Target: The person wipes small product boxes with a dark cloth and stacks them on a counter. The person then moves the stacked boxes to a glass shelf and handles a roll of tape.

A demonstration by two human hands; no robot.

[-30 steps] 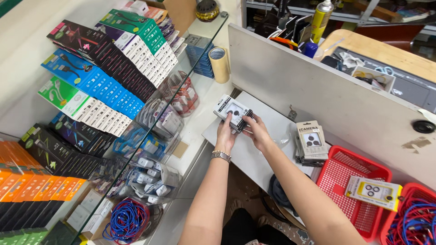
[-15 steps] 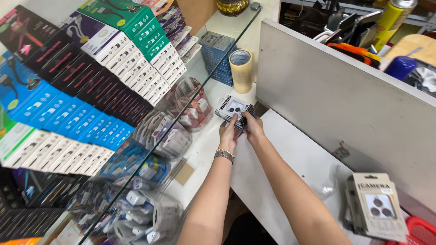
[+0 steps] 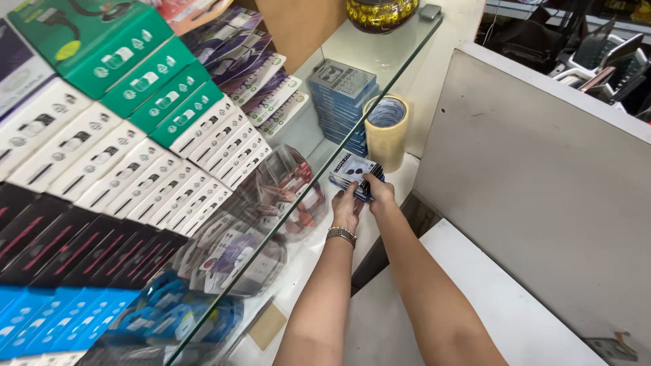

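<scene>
Grip: both hands close on a small stack of flat packets (image 3: pixel 354 173), white-faced cards with dark round items on them; the left hand (image 3: pixel 347 209) cups its near-left edge, the right hand (image 3: pixel 378 191) pinches its near-right edge.
Where the stack is: low over the white lower shelf (image 3: pixel 380 227), under the glass shelf (image 3: pixel 380 64), just in front of the tape roll; I cannot tell whether its base touches the shelf.
Done so far: by my reading the stack is gathered, squared and carried to this far spot.
Left to do: the hands have not let go, so setting it down flat and releasing remains.
Just beyond: a roll of tan tape (image 3: pixel 386 132) stands upright right behind the stack, and a pile of blue boxes (image 3: pixel 342 102) stands to the left of the roll.
Left side: sloped rows of white-and-green boxes (image 3: pixel 169 129) fill the display, with bagged cables (image 3: pixel 285 190) under the glass.
Right side: a grey partition panel (image 3: pixel 542 183) rises beside the arms.
Wrist: a metal bracelet (image 3: pixel 341 235) sits on the left wrist.
</scene>
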